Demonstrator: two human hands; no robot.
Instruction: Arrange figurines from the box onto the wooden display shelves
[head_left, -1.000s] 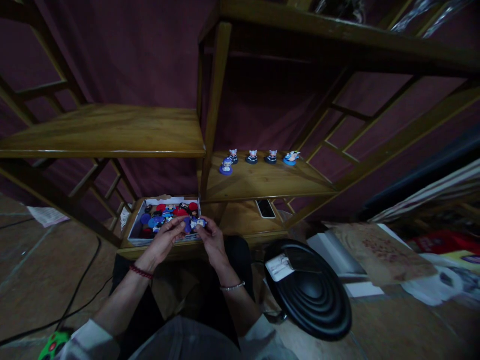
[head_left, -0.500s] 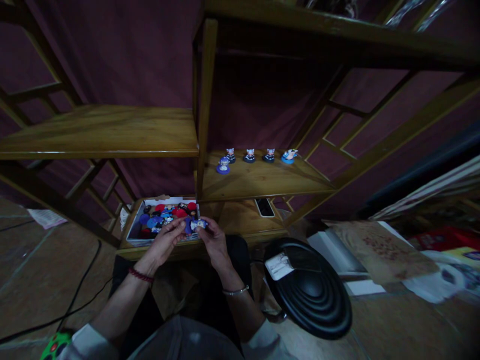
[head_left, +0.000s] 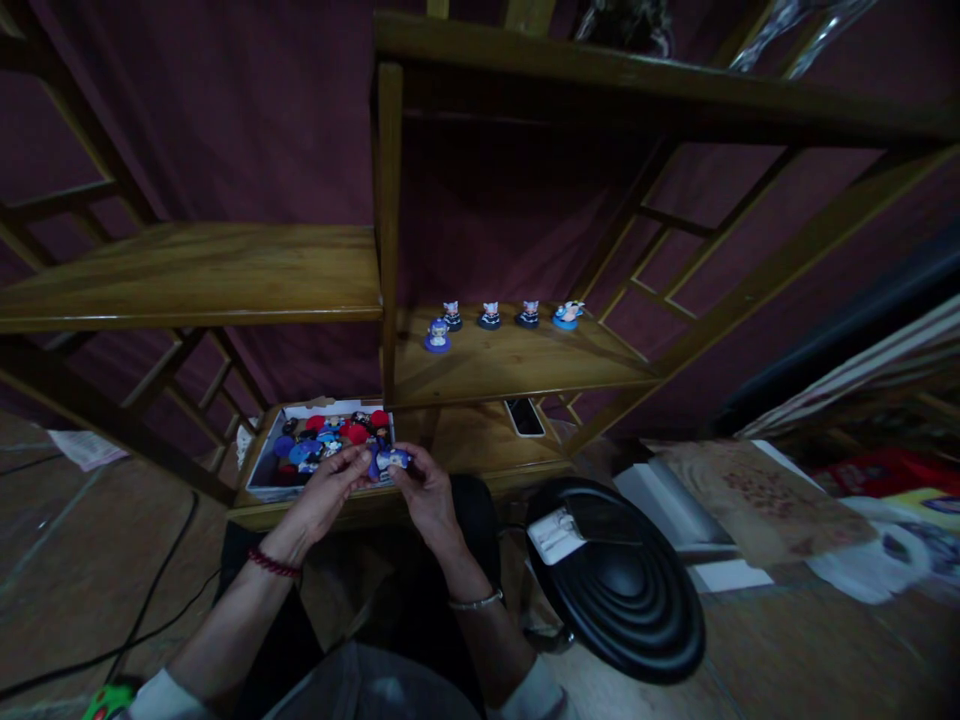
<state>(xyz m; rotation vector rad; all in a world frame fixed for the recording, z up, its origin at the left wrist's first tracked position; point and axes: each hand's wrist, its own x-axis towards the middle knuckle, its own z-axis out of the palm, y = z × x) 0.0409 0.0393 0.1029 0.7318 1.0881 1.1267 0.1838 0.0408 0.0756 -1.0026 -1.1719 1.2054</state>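
Note:
Between my two hands, just over the near right edge of the box, is a small purple and white figurine [head_left: 388, 460], lying on its side. My left hand [head_left: 335, 487] pinches its purple base end, and my right hand [head_left: 426, 493] grips the other end. A shallow white box [head_left: 259, 478] on the bottom shelf holds many small figurines with red, blue and black parts. On the raised shelf [head_left: 510, 365], a purple figurine [head_left: 438, 336] stands in front of a row of several others, among them a light-blue one [head_left: 568, 315] at the right end.
A dark-screened phone [head_left: 525, 417] lies on the bottom shelf to the right. A round black ridged object [head_left: 622, 585] with a white item on it stands by my right knee. Wooden posts [head_left: 389, 230] frame the shelves. Cables [head_left: 150, 600] run over the floor at left.
My view has shifted slightly, so the shelf and figurines appear a little further left. Both hands stay on the purple figurine, which has turned slightly between the fingers.

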